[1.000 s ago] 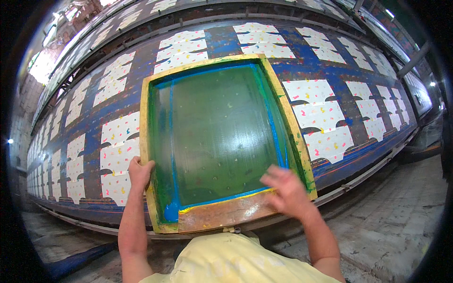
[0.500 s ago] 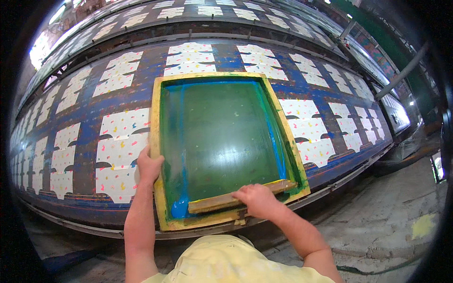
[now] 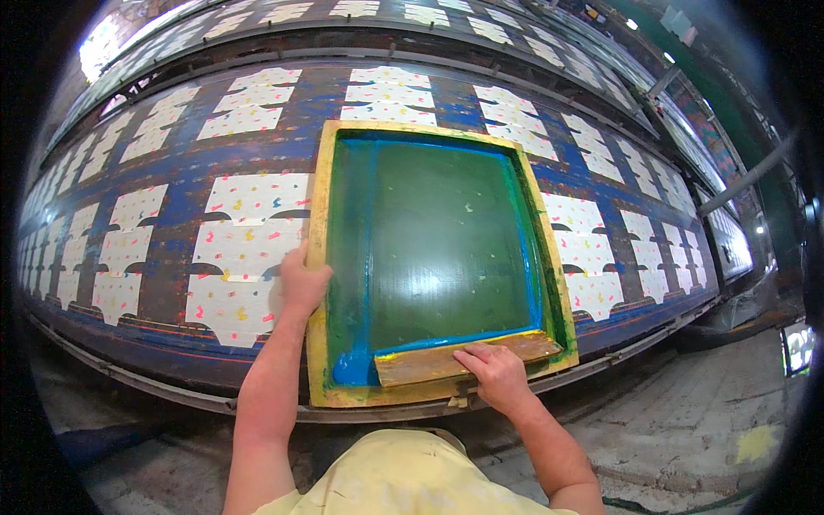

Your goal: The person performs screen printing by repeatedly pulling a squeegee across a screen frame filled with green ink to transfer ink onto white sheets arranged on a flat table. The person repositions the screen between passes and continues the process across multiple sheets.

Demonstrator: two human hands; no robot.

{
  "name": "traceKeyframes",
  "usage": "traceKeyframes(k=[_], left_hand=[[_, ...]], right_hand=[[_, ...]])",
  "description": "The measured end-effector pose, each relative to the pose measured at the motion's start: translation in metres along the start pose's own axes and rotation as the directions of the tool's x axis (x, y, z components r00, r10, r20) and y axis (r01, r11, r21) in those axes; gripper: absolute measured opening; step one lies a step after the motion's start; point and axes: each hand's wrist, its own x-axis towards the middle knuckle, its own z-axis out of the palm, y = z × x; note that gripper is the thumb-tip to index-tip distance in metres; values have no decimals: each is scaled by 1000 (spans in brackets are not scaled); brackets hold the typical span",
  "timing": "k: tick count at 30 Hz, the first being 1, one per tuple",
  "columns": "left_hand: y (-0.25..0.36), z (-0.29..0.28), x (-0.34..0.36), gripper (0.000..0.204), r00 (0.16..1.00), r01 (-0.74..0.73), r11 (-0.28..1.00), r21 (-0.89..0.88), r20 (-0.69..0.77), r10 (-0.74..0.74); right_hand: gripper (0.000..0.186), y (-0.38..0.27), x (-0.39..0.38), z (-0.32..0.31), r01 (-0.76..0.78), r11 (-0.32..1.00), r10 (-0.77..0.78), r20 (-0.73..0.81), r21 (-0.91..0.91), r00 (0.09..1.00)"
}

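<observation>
Screen frame (image 3: 433, 249) on long blue printing table (image 3: 172, 163)

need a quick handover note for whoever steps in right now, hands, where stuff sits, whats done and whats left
Left hand: grip on the left rail of the yellow wooden printing screen frame, steadying it.
Right hand: resting on the flat wooden squeegee, which lies inside the frame at its near edge.
The frame sits flat on the long blue print table, over one spot in the near row of white fabric pieces.
Done: blue ink is pooled at the near end by the squeegee; pieces on both sides show coloured marks.
Left: whether this spot is printed cannot be told; the frame is not yet lifted.
</observation>
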Motion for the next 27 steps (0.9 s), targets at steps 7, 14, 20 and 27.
traceKeyframes(k=[7, 14, 20, 27], left_hand=[[-3, 2, -3, 46, 996, -75, 994, 82, -33, 78], [-2, 3, -1, 55, 996, -79, 980, 185, -31, 86], [10, 6, -5, 60, 991, -71, 933, 353, -83, 107], [27, 4, -6, 56, 997, 11, 895, 446, -71, 24]], right_hand=[[61, 64, 90, 27, 35, 999, -37, -57, -35, 998], [50, 161, 232, 49, 67, 988, -84, -126, -136, 988], [55, 236, 353, 59, 34, 983, -50, -89, -181, 995], [56, 299, 459, 60, -22, 987, 12, -61, -160, 998]])
